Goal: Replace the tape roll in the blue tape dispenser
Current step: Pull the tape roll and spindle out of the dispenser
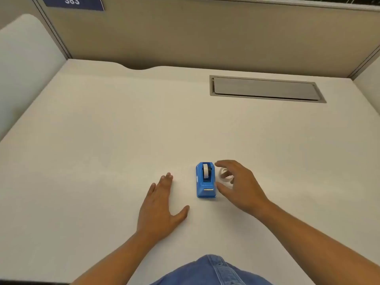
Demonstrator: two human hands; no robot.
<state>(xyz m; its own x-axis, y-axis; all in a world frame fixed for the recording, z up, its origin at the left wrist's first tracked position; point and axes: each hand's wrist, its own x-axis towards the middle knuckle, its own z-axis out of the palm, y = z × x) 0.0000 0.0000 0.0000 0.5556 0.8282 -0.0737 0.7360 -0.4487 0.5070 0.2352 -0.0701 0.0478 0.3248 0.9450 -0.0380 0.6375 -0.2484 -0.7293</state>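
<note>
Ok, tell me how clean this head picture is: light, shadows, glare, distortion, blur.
Head view: soft, even light, with only faint shadows under the left hand and right hand; no glare on the white desk; wide-angle bending curves the partition and desk edges; the blue tape dispenser is fairly sharp, while the loose white tape roll blends into the desk and is partly hidden by the right hand.

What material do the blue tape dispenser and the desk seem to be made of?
The blue tape dispenser looks like moulded plastic: uniform colour, rounded edges, a slight sheen. The strip at its near end may be a metal cutter, but it is too small to tell. The desk looks like matte white laminate: flat, even, with no grain, though its core is hidden.
</note>
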